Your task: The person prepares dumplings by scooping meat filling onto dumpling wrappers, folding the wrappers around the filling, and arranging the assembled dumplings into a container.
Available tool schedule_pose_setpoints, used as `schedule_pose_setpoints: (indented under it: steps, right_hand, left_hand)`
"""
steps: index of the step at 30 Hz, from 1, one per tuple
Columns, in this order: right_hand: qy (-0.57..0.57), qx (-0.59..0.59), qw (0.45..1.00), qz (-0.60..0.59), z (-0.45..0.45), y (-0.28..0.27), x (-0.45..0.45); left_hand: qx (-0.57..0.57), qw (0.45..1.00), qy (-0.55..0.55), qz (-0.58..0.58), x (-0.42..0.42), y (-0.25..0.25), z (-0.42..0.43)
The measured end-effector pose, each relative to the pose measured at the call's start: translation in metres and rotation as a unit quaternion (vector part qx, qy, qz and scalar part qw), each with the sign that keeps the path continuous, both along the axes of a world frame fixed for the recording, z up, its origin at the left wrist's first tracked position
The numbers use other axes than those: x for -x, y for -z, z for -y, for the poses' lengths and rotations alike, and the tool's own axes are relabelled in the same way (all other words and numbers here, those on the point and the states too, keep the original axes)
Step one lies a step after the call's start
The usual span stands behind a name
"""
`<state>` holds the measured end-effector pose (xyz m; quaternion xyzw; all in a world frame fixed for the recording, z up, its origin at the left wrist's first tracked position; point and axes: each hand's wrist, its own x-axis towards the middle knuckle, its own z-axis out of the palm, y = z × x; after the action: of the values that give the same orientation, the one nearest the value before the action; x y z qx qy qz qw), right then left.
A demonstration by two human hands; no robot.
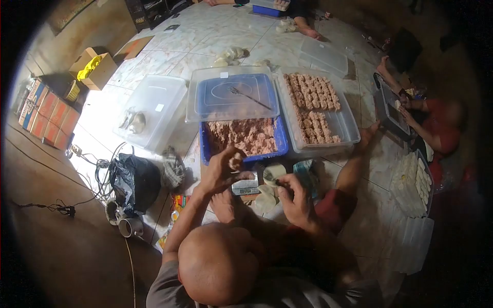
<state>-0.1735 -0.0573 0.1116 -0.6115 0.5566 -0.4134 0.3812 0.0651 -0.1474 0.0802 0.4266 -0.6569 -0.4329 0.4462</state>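
Note:
My left hand is closed round a small lump of minced meat, just in front of the blue tub that holds a mass of the same mince. Below the lump sits a small digital scale. My right hand is pinched at the edge of a pale round piece; whether it grips this or something small and dark is unclear. Thin pale rounds, resembling dough wrappers, lie beside it. A translucent lid with a fork on it partly covers the tub.
To the right, a clear box holds rows of portioned mince. Another lid lies left. A black bag, a mug and cables are at lower left. A co-worker sits right, near trays of pale pieces.

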Motion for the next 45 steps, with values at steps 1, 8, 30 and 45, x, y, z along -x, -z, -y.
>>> schedule_pose_setpoints:
  steps: [1, 8, 30, 45]
  right_hand:
    - [-0.034, 0.067, 0.995, -0.059, 0.002, 0.001, 0.000]
    - [-0.070, 0.157, 0.977, -0.129, 0.018, 0.008, -0.010]
    - [-0.035, 0.099, 0.982, -0.158, -0.007, 0.000, -0.006]
    - [-0.032, 0.034, 0.990, -0.130, -0.010, -0.006, -0.002]
  left_hand:
    - [0.016, 0.994, 0.028, 0.107, 0.000, -0.001, 0.001]
    - [0.029, 0.978, 0.075, 0.193, 0.012, -0.001, 0.000]
    - [0.014, 0.994, 0.078, 0.069, 0.012, 0.042, -0.011]
    - [-0.002, 0.997, 0.037, 0.068, 0.020, 0.033, -0.007]
